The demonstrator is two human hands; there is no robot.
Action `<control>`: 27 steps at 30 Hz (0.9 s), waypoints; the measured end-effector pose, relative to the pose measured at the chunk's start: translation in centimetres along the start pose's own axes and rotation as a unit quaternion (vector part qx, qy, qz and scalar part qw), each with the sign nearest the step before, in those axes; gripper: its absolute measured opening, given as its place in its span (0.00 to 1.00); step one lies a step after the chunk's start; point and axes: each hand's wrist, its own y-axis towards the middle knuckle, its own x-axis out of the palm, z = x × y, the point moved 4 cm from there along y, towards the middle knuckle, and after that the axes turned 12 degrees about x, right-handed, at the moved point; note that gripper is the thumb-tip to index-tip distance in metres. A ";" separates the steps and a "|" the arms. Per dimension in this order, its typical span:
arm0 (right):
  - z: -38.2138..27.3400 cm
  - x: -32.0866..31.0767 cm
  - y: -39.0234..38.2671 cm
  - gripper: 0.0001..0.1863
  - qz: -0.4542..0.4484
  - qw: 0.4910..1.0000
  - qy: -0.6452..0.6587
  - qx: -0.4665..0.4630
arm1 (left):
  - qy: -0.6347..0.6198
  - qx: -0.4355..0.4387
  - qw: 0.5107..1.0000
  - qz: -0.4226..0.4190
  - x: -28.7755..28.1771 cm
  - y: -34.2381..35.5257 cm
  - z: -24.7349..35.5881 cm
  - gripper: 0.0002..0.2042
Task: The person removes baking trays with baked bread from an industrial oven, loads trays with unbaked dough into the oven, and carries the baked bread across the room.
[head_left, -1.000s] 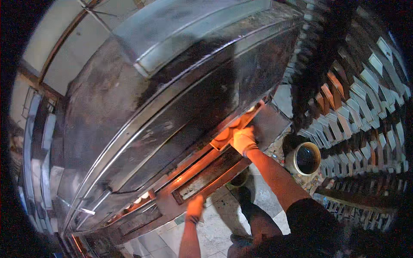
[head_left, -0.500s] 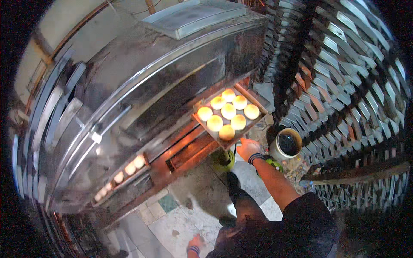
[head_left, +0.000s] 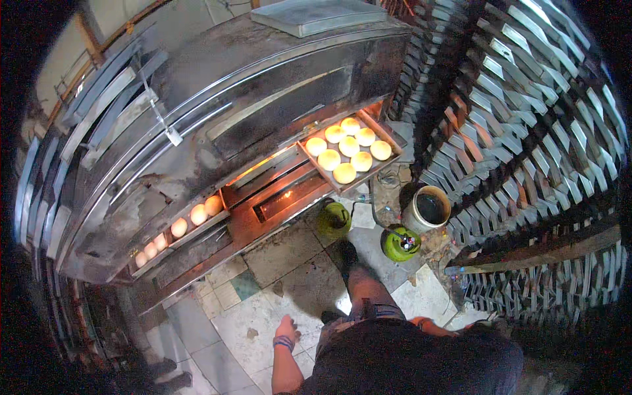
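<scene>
A square metal tray [head_left: 380, 172] with several round, golden-topped buns [head_left: 349, 146] juts out of the oven's right-hand opening, and neither hand touches it. At the oven's left, a second tray [head_left: 191, 232] shows a row of paler buns [head_left: 179, 228] in a lit slot. My left hand [head_left: 287, 331], a band round its wrist, hangs low over the floor tiles, holding nothing, its fingers loosely bent and partly apart. My right forearm [head_left: 431, 325] is drawn back beside my body, and the hand itself is hidden.
The large dark oven [head_left: 263, 85] carries an empty metal tray [head_left: 322, 16] on top. Two green gas cylinders [head_left: 401, 243] stand on the floor near a round bucket [head_left: 431, 207] of dark contents. Stacked metal trays [head_left: 513, 125] line the right side; more metal pieces [head_left: 99, 105] lean left.
My right hand has left the bun tray's front corner and drawn back to my side. My left hand has come further forward. The view has shifted, showing both gas cylinders more fully.
</scene>
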 end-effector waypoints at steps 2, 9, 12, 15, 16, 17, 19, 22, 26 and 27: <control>-0.8 1.3 1.2 0.27 -0.015 0.997 0.028 0.073 | 0.185 0.085 0.974 -0.096 3.0 4.4 2.8 0.27; -14.1 -21.0 -6.0 0.13 0.198 0.953 0.196 0.119 | 0.263 0.232 0.910 -0.223 25.7 12.6 23.8 0.39; -16.2 -32.7 -4.5 0.10 0.374 0.927 0.035 0.001 | 0.205 0.147 0.961 -0.115 35.6 15.5 30.8 0.42; -18.6 -48.2 -1.0 0.07 0.474 0.875 -0.094 -0.037 | 0.213 0.032 0.976 -0.015 38.7 19.2 33.6 0.35; -20.2 -54.4 -0.1 0.07 0.452 0.886 -0.097 -0.025 | 0.316 0.077 0.945 -0.038 38.5 19.7 34.3 0.29; -20.4 -59.2 0.5 0.09 0.551 0.830 -0.086 -0.003 | 0.415 0.123 0.899 -0.068 38.9 20.1 34.8 0.23; -26.3 -69.1 -1.7 0.11 0.521 0.825 0.210 0.056 | 0.415 0.146 0.898 -0.018 35.3 20.4 32.9 0.13; -22.1 -74.6 6.1 0.20 0.444 0.887 0.023 0.123 | 0.539 0.230 0.801 -0.124 31.7 20.5 32.7 0.12; -26.3 -70.1 9.0 0.15 0.246 0.936 -0.252 -0.015 | 0.511 0.166 0.837 -0.106 22.7 19.7 34.7 0.13; -27.6 -68.2 9.0 0.14 0.277 0.935 -0.219 -0.030 | 0.523 0.176 0.833 -0.041 19.1 20.5 33.7 0.14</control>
